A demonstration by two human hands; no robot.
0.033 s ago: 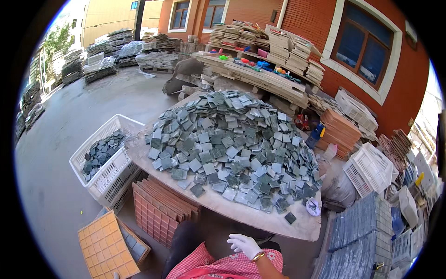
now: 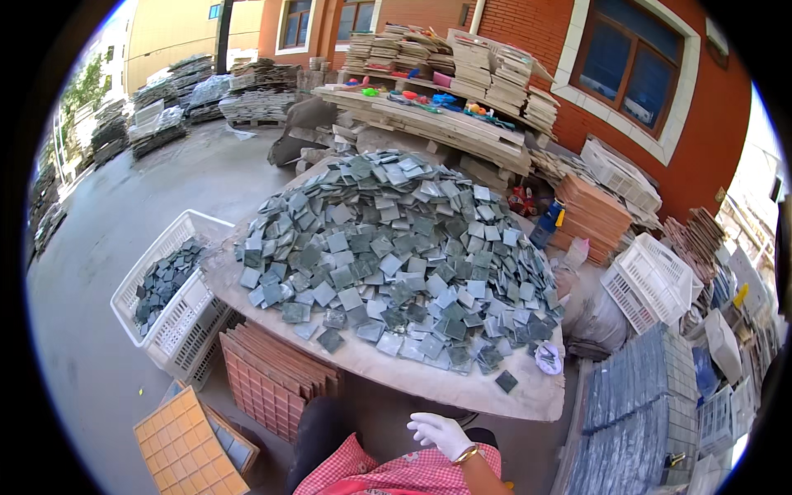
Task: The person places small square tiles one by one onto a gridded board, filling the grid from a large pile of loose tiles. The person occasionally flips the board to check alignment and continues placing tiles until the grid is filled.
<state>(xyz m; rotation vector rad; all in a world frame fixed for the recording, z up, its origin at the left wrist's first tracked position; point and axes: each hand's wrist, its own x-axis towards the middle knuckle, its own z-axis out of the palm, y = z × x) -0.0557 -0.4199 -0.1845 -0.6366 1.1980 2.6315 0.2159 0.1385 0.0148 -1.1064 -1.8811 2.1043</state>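
Observation:
My right hand (image 2: 443,435), in a white glove with a gold bangle at the wrist, hovers over my pink checked apron (image 2: 371,474). Its fingers are stretched out and hold nothing. In front of it stands a table (image 2: 528,400) heaped with square grey-green stone tiles (image 2: 396,256). One dark tile (image 2: 506,381) lies apart near the table's front edge. My left hand is out of view. At the lower left, a yellow-orange grid tray (image 2: 186,445) leans at a slant over another tray (image 2: 231,441) with grey tiles in it.
Left of the table, a white plastic crate (image 2: 194,318) holds dark tile pieces. Reddish grid trays (image 2: 268,375) stand below the table's front edge. At the right are wrapped grey stacks (image 2: 631,412) and a white crate (image 2: 648,285). Loaded pallets (image 2: 429,124) stand behind.
The view has shifted, so the table and crates appear farther left. A pale fingertip at the yellow-orange tray's lower edge no longer shows. My right hand stays outstretched over the apron.

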